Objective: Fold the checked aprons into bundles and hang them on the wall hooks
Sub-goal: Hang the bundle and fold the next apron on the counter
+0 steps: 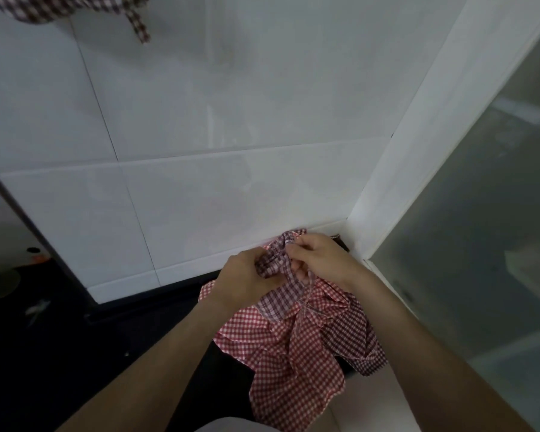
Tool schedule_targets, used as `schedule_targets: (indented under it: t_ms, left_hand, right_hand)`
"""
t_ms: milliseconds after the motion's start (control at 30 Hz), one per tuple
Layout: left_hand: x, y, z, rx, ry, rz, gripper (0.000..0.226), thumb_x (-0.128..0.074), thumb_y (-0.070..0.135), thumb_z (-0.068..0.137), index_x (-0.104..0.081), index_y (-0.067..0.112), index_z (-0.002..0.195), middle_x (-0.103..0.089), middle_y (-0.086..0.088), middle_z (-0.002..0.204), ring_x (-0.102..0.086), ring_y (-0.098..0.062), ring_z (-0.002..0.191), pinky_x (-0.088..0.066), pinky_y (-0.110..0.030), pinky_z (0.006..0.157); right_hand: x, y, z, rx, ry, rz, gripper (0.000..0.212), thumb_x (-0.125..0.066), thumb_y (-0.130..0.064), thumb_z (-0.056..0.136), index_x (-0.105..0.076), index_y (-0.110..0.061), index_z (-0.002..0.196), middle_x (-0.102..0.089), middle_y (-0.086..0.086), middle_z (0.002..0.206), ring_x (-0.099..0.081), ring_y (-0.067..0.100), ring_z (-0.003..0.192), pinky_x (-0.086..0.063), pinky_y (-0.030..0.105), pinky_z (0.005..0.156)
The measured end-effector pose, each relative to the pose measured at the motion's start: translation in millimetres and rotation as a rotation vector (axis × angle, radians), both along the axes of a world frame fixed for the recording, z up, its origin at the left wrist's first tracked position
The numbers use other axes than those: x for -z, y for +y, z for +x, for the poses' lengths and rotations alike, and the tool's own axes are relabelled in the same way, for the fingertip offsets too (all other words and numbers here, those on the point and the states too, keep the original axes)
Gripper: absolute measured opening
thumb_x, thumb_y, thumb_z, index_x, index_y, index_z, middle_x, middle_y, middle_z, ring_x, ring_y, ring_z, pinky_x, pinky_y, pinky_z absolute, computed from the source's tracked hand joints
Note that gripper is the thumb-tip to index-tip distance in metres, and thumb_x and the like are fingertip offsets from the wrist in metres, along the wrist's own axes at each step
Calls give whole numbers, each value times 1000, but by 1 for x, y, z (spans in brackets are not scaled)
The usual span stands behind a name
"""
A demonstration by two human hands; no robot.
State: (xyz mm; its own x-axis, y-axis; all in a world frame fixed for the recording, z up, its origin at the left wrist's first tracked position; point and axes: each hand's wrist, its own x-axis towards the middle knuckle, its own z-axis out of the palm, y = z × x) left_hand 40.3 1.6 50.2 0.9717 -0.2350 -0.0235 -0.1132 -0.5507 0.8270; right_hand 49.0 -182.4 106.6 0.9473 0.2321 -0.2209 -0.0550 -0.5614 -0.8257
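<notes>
A red-and-white checked apron (pixel 293 363) hangs crumpled in front of me, with a darker maroon checked part (pixel 353 341) on its right side. My left hand (pixel 243 279) grips a bunched fold of the cloth at its top. My right hand (pixel 321 260) pinches the gathered cloth and a thin strap (pixel 304 299) close beside it. Both hands meet just before the white tiled wall. Another dark checked apron (pixel 60 7) hangs at the top left of the wall, its strap dangling; its hook is out of view.
White wall tiles (pixel 200 120) fill the view ahead. A white door frame (pixel 418 151) and a frosted glass panel (pixel 480 229) stand to the right. A dark floor (pixel 44 353) lies lower left, with an orange object (pixel 39 258) at the far left.
</notes>
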Motion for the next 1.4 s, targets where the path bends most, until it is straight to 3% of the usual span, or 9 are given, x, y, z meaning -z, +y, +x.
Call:
schedule_targets:
  t_ms: [133,333,533,733,867,967,1100,1233,1400]
  left_hand:
    - [6,-3,-2,-84,-125,98,36,-76,43,81,-69,20,108,-73,6,97,-67,-11,85,-57,-31,79]
    - [16,-4,0,-30,223,-180,20,-72,39,87,-67,22,97,-73,0,96,-70,-14,87,-58,-39,85]
    - [25,-7,2,38,372,-210,56,-77,40,79,-53,23,126,-62,7,115,-60,-13,106,-51,-22,85]
    - [23,-21,-7,129,146,-118,34,-66,31,93,-58,27,126,-59,21,103,-56,5,96,-44,-2,75]
    - [31,-24,-8,86,232,-114,34,-53,44,98,-66,19,117,-68,5,116,-61,-5,103,-51,-19,90]
    - [27,-21,-11,-65,502,-274,58,-55,66,87,-69,15,111,-71,-3,113,-67,-17,100,-52,-33,90]
    - [24,-9,-13,-189,784,-731,32,-55,43,97,-67,14,104,-73,-8,103,-69,-23,94,-52,-31,77]
    - [19,1,-14,-236,917,-1007,35,-55,36,97,-62,9,119,-71,-15,113,-66,-30,98,-55,-38,76]
    - [20,1,-11,-257,945,-1103,43,-55,37,95,-61,8,125,-72,-16,110,-63,-31,95,-51,-41,77]
  right_hand:
    - [15,8,-1,144,155,152,27,-53,-17,100,-63,-7,77,-64,9,71,-57,21,63,-44,33,59]
    - [15,17,2,100,38,87,30,-63,-23,93,-66,2,77,-58,11,65,-50,23,61,-40,34,59]
    - [2,20,3,-217,-126,-206,20,-65,-27,95,-74,-14,82,-71,-2,74,-62,10,66,-50,33,65]
    - [-8,33,6,-439,-169,-438,30,-61,-34,97,-64,-26,68,-65,-15,63,-58,0,60,-43,23,62]
    - [-29,42,1,-443,-100,-354,40,-51,-60,95,-71,-27,106,-69,-21,86,-63,-6,80,-52,32,91]
    - [-39,34,-1,-235,-200,-101,48,-48,-57,96,-58,-29,133,-60,-36,104,-56,-18,96,-45,34,104]
    - [-12,-1,5,114,-420,29,21,-59,-34,100,-69,-22,114,-69,-15,114,-61,-6,107,-51,35,101]
    - [25,-32,-6,127,-243,-58,19,-60,-35,99,-69,-24,111,-71,-13,109,-65,-1,103,-51,41,101]
    - [47,-29,-27,219,-98,127,34,-71,-45,87,-60,-34,118,-60,-17,126,-60,7,115,-50,38,102]
